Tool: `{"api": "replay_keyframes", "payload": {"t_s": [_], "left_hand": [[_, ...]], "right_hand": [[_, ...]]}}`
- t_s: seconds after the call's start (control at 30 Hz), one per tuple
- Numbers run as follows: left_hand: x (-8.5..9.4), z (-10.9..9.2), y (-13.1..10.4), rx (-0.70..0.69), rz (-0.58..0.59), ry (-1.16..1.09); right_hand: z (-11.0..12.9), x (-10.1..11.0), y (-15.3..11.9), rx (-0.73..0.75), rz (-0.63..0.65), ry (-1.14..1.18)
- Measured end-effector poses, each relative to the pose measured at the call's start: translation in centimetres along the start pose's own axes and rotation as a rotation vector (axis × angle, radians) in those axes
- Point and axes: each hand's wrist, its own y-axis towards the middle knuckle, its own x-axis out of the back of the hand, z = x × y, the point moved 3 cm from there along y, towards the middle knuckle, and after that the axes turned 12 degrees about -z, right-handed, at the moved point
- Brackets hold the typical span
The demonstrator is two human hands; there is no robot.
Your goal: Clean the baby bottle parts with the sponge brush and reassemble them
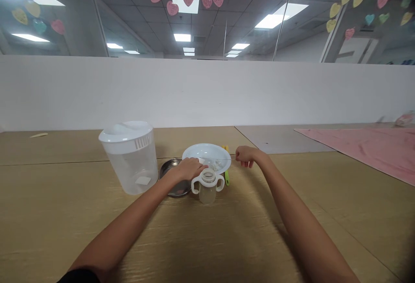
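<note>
My left hand (pixel 190 169) reaches over the near left rim of a white plate (pixel 191 150), its fingers closed just behind a baby bottle. Whatever it pinches is too small to name. The clear bottle (pixel 207 193) stands upright with no lid, a white two-handled ring around its neck. To the right of the plate, my right hand (pixel 246 156) hovers with curled fingers. A faint thin line runs across the plate towards it, but I cannot make out what it is. Small clear pieces (pixel 214 163) lie in the plate.
Left of the plate are a shallow metal dish (pixel 179 193), partly behind my left forearm, and a tall translucent lidded bucket (pixel 138 166). A green and yellow utensil (pixel 227 178) lies partly under the plate's right side. A pink cloth (pixel 366 147) covers the far right.
</note>
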Motion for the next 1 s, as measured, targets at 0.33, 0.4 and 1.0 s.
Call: {"api": "replay_keyframes", "payload": {"t_s": [0.33,0.4,1.0], "left_hand": [[0.2,-0.1,0.0,0.01,0.032,0.012],[0.2,0.0,0.0,0.008,0.034,0.002],[-0.8,0.5,0.4,0.094,0.018,-0.043]], "right_hand": [[-0.8,-3.8,1.3,-0.012,0.164,0.054],[-0.7,-4.3,1.7,-0.002,0.157,0.065],[-2.3,-3.7,2.4,-0.066,0.102,0.086]]}}
